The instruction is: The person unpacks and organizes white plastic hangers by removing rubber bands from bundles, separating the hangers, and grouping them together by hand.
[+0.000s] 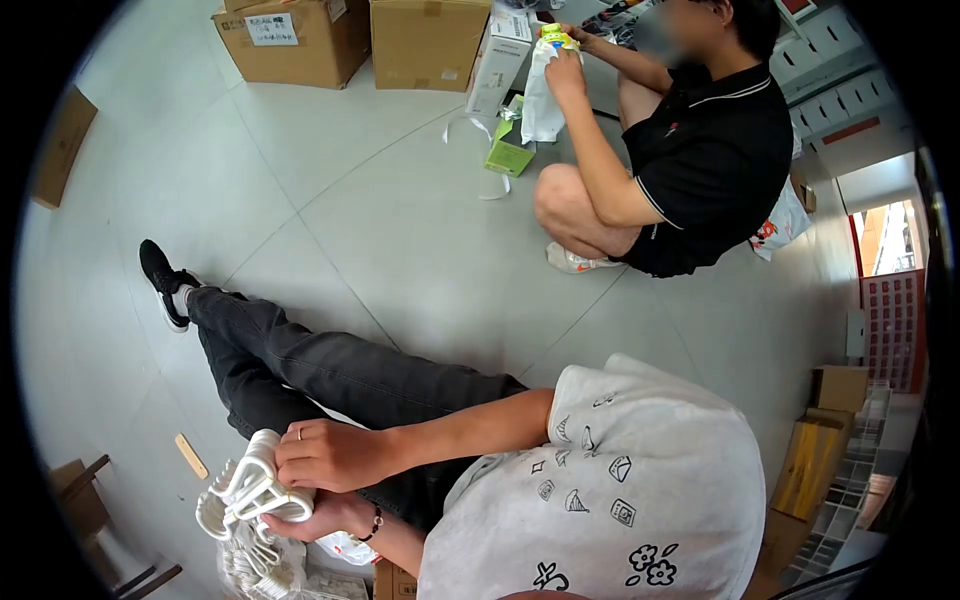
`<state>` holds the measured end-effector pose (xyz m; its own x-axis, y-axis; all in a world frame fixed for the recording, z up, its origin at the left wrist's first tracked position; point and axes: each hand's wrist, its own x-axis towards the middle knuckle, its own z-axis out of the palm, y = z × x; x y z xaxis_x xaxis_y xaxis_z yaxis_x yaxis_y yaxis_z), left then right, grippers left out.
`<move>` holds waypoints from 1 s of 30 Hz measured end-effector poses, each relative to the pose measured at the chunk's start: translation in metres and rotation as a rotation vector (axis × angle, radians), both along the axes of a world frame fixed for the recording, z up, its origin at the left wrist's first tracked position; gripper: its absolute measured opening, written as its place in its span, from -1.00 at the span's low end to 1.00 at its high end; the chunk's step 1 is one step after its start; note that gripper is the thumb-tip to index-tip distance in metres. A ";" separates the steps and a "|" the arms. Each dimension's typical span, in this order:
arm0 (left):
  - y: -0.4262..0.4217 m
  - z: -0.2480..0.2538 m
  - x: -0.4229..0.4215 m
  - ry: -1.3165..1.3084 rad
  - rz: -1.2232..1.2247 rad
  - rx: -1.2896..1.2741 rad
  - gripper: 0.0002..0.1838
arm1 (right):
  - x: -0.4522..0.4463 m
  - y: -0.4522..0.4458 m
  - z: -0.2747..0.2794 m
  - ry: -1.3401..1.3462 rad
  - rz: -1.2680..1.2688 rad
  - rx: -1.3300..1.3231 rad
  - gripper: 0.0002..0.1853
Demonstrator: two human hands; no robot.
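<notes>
white hangers (258, 482) w/ curved hooks (203, 518), l hand (335, 514) & r hand (335, 455) grip clamped on

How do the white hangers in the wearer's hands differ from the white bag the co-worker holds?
The white hangers form a bundle with curved hooks; the white bag hangs down as one piece. The white hangers look plain; the white bag shows yellow-green at its top. Both are largely white.
</notes>
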<state>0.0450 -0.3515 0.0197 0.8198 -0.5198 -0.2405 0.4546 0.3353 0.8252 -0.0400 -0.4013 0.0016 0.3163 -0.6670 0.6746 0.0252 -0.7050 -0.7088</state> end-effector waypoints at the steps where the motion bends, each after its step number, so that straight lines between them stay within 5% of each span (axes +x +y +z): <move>1: -0.003 0.003 -0.005 -0.001 -0.001 0.001 -0.28 | -0.001 -0.002 0.000 -0.001 0.000 -0.009 -0.88; 7: 0.008 -0.013 0.004 0.023 -0.001 -0.177 -0.42 | -0.003 0.010 0.008 -0.059 -0.087 0.091 -0.89; 10: 0.005 -0.010 0.007 -0.258 0.199 -0.032 -0.61 | 0.000 0.017 0.011 -0.201 -0.050 0.390 -0.84; 13: -0.001 0.002 -0.007 -0.402 0.255 0.064 -0.60 | -0.001 0.016 0.022 -0.369 -0.065 0.608 -0.75; 21: 0.001 -0.003 -0.005 -0.461 0.329 0.079 -0.50 | 0.005 0.022 0.016 -0.327 -0.053 0.546 -0.70; 30: 0.011 -0.024 0.002 -0.847 0.397 0.217 -0.43 | 0.017 0.030 0.008 -0.446 -0.124 0.789 -0.86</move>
